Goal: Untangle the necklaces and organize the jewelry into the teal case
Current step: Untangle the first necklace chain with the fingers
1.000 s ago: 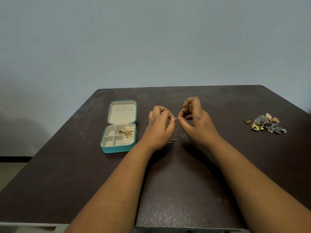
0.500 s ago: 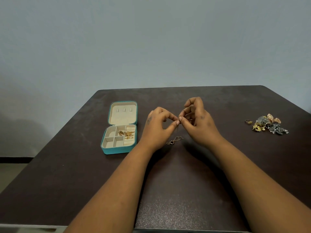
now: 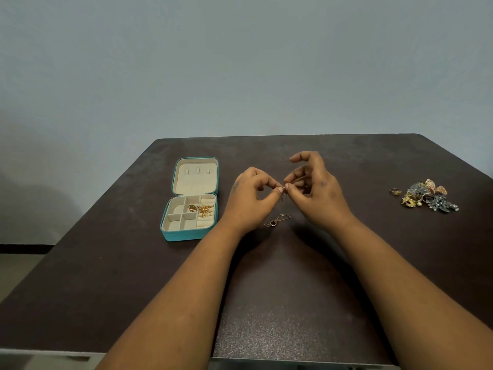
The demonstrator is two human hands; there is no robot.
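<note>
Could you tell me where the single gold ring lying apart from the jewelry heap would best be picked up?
Pinch the gold ring across its band from above, coming from its left side, since the heap crowds its right and it seems to lie low on the table.

No legible text, labels, brand marks, nos. or signs in the head view. Checked surfaces, i.e. teal case lid and dark table: no print readable.
</note>
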